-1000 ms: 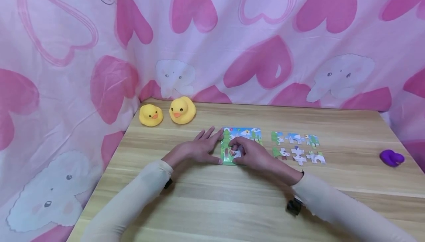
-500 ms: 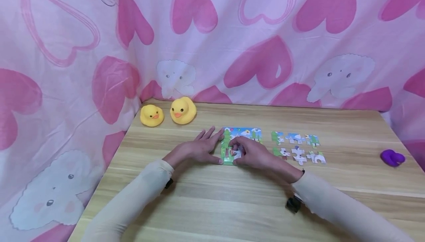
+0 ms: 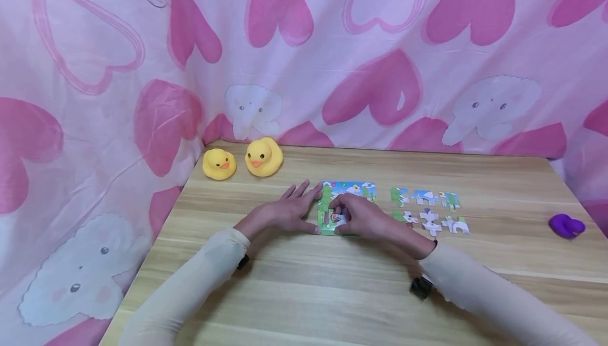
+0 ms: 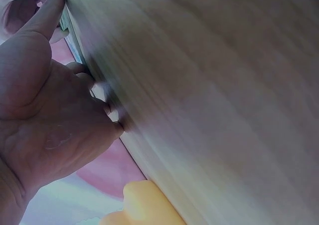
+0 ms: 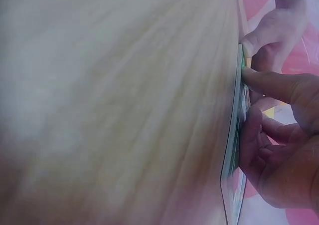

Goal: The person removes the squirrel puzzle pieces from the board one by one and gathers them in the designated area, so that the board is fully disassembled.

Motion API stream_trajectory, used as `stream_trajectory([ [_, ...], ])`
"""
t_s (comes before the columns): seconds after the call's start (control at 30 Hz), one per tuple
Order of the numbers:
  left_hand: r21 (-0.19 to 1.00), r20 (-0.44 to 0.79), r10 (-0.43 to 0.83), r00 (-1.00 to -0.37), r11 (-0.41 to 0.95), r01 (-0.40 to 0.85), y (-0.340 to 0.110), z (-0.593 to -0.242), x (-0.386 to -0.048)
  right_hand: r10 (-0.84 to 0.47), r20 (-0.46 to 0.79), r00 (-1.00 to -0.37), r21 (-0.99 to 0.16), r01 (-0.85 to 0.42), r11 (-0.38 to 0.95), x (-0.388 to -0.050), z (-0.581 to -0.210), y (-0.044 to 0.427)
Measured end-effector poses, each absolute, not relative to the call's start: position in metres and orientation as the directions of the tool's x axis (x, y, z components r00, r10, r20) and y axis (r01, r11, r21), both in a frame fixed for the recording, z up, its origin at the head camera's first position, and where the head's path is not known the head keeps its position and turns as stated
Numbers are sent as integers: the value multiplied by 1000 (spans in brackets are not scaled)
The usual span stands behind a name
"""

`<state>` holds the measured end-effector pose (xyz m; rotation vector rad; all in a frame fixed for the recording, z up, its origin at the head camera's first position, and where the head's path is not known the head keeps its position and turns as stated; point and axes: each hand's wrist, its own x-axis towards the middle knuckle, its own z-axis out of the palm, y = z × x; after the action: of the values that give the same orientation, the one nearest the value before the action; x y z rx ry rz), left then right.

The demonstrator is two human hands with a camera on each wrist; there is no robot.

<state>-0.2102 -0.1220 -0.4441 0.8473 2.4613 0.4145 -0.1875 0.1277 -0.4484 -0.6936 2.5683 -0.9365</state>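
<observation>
In the head view a framed picture puzzle (image 3: 328,226) lies flat on the wooden table. The left hand (image 3: 291,212) is spread beside its left edge, with fingertips at the upper corner and thumb at the lower one; the left wrist view shows that hand (image 4: 55,120) with its fingertips on the table. The right hand (image 3: 366,219) is over the puzzle, thumb and curled fingers around a puzzle piece (image 3: 338,216) low in the frame. In the right wrist view the right hand (image 5: 284,135) touches the board (image 5: 230,157). Its palm hides part of the picture.
Several loose puzzle pieces (image 3: 429,222) lie in two rows right of the frame. Two yellow rubber ducks (image 3: 264,157) stand at the back left. Near the table's right edge is a purple object (image 3: 567,226). A pink heart-patterned curtain (image 3: 370,87) hangs behind the table (image 3: 304,293).
Both hands stay in nearly the same places over and beside the puzzle. The head view has shifted slightly, so the scene sits a little farther right.
</observation>
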Motion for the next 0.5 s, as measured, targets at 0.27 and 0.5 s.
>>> stream_trajectory([
  [0.27, 447, -357, 644, -677, 754, 481, -121, -443, -210, -561, -130, -817, -641, -362, 677, -186, -446, 129],
  [0.5, 444, -358, 634, -685, 762, 472, -122, -444, -210, -566, -148, -811, -665, -342, 664, -189, -445, 126],
])
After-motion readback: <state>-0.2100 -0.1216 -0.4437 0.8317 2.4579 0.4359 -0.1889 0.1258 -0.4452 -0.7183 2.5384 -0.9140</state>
